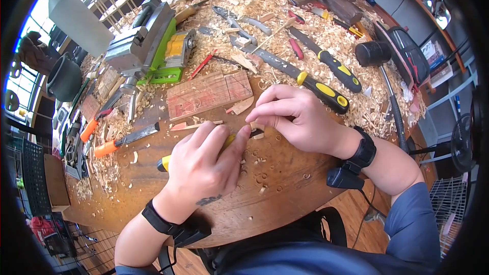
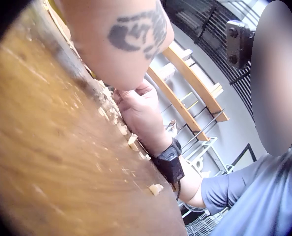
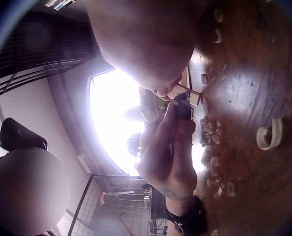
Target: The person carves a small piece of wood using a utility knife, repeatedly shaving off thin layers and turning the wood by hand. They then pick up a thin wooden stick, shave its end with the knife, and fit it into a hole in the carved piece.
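The left hand (image 1: 204,160) curls round one yellow-and-black-handled knife (image 1: 165,163), its long axis aimed rightward at one small wood piece (image 1: 258,127), which the right hand (image 1: 298,117) pinches at its fingertips, just past the left thumb. Beyond sit one red-marked board (image 1: 206,97), two yellow-and-black tool handles (image 1: 330,97), one vise (image 1: 135,46).

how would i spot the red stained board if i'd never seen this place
On the bench, find the grey metal vise in the head view. To its right, just beyond the left hand, the board lies flat. Unlike the small wood slip beside it, it is wide and roughly rectangular, with reddish stains.
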